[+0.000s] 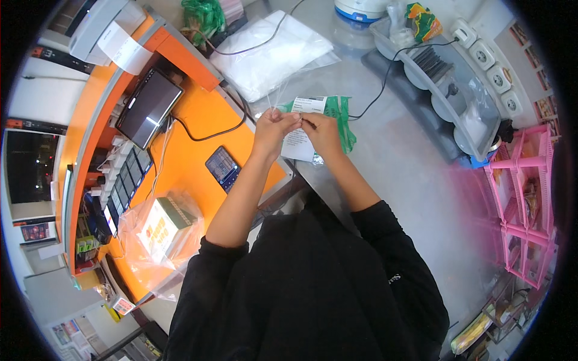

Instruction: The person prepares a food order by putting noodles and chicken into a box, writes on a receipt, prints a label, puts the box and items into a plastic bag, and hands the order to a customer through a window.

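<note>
My left hand [271,131] pinches several thin clear strips [274,99], which stick out past its fingers. My right hand [324,131] meets it fingertip to fingertip, its thumb and forefinger pressed together. Whatever lies between those right fingertips is too small to make out. Beneath both hands, on the metal counter, is a green and clear plastic bag [345,131] with a white printed slip [298,146] on it. The hands partly cover the bag and slip.
A stack of white plastic bags [271,54] lies beyond my hands. On the orange desk [194,104] are a smartphone [223,168], a tablet [150,106] and a bagged box [165,230]. To the right stand a grey divided bin [433,94] and a pink rack [524,198]. A black cable [384,83] crosses the counter.
</note>
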`<state>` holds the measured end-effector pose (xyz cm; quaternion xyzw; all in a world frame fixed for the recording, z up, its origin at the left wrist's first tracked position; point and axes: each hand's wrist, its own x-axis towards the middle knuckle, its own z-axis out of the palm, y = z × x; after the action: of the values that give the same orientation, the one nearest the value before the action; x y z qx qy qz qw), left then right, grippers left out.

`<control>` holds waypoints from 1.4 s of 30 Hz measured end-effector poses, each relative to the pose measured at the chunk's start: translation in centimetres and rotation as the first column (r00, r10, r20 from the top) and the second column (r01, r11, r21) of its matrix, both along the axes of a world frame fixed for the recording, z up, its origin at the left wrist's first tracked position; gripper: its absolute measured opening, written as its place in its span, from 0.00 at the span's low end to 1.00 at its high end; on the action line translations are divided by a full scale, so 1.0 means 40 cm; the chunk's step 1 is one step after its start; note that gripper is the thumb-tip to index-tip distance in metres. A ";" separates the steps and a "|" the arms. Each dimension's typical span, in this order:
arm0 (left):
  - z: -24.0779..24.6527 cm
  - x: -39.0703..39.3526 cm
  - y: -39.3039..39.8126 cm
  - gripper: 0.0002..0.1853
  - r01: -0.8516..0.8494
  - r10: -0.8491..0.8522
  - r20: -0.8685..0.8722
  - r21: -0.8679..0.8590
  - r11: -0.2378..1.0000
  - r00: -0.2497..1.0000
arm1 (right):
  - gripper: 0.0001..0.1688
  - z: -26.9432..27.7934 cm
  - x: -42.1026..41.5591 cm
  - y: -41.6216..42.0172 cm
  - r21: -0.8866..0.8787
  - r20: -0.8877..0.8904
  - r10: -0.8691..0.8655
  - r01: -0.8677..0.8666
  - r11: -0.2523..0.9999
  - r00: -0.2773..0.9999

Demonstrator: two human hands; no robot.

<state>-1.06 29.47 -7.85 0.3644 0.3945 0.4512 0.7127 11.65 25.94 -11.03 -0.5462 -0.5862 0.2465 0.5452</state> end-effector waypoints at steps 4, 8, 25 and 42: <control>-0.003 0.002 0.010 0.16 -0.014 0.015 -0.032 0.033 0.999 0.999 | 0.08 -0.006 0.004 0.001 -0.077 -0.261 0.055 -0.078 0.994 0.964; 0.010 0.002 -0.007 0.15 -0.036 0.036 -0.044 0.007 0.999 0.998 | 0.09 0.018 -0.012 -0.015 -0.060 -0.452 0.077 -0.116 0.991 0.889; -0.004 0.015 0.018 0.15 0.068 -0.077 -0.145 -0.063 0.996 0.986 | 0.10 -0.006 0.036 0.003 -0.171 -0.615 0.137 -0.301 0.938 0.776; -0.156 0.006 0.029 0.11 -0.034 0.035 -0.394 0.011 0.999 0.919 | 0.11 -0.058 0.000 -0.006 -0.260 -0.039 -0.028 0.017 0.966 0.999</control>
<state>-0.84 30.62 -14.09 0.4421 0.5353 0.3818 0.6102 11.67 25.70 -13.34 -0.6141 -0.5310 0.3264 0.4842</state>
